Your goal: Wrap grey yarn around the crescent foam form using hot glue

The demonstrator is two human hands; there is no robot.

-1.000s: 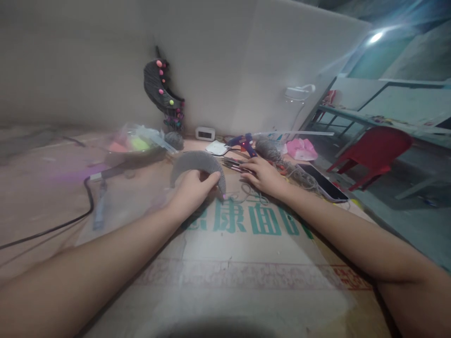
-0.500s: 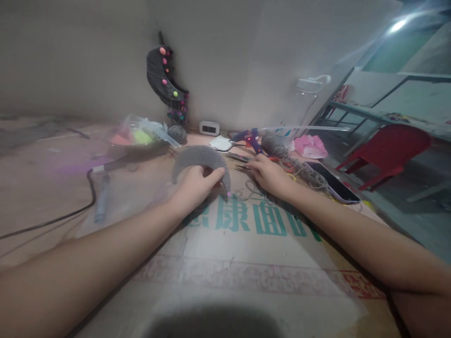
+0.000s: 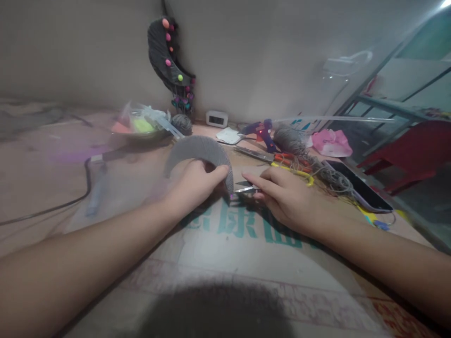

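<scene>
My left hand [image 3: 195, 184] grips a crescent moon shape [image 3: 200, 146] wrapped in grey yarn, thumb on top near its right end. The crescent's pointed tip hangs down on the right, with a tiny pink-purple spot on it. Closed around a small pair of scissors [image 3: 244, 189] is my right hand [image 3: 291, 197], its index finger stretched along them. The two blades are spread and point left, right beside the crescent's tip; I cannot tell whether they touch it. The scissors' handles are mostly hidden by my fingers.
Behind lie a glue gun [image 3: 260, 133] with a red light, larger scissors [image 3: 255, 154], grey yarn [image 3: 291, 140] and a phone [image 3: 359, 185]. A bowl [image 3: 141, 137] of coloured pieces stands back left, near a small clock [image 3: 216, 119]. A decorated dark crescent [image 3: 160, 51] hangs on the wall.
My right hand has come nearer from the tools at the back, bringing the small scissors to the crescent's tip. My left hand keeps its hold. The view has shifted slightly.
</scene>
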